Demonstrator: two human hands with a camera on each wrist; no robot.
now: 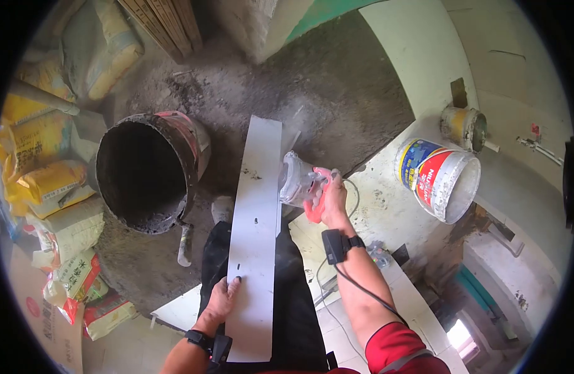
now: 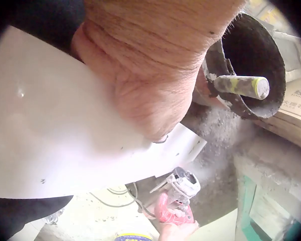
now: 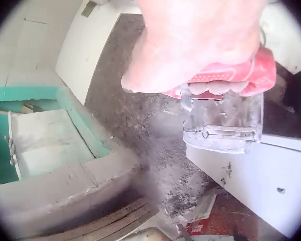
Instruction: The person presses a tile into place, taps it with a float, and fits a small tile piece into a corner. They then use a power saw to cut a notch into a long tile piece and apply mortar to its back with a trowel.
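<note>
A long white board (image 1: 254, 187) with a few dark marks lies lengthwise over the person's legs. The left hand (image 1: 222, 298) holds its left edge near the lower end, thumb on top; in the left wrist view that hand (image 2: 145, 95) covers part of the board (image 2: 50, 130). On the board's right side, near its far end, the right hand (image 1: 334, 202) grips the red handle of a dusty power tool (image 1: 294, 181). The right wrist view shows the right hand (image 3: 200, 45) above the tool's clear, dust-coated housing (image 3: 223, 128), which is against the board's edge (image 3: 256, 175).
A large dark bucket (image 1: 143, 174) with a trowel handle (image 1: 185, 246) at its rim stands left. Bags (image 1: 50, 187) are stacked at the far left. A white paint bucket (image 1: 440, 181) lies tilted at right, beside a smaller one (image 1: 464, 128). A cable (image 1: 355, 193) trails behind the tool.
</note>
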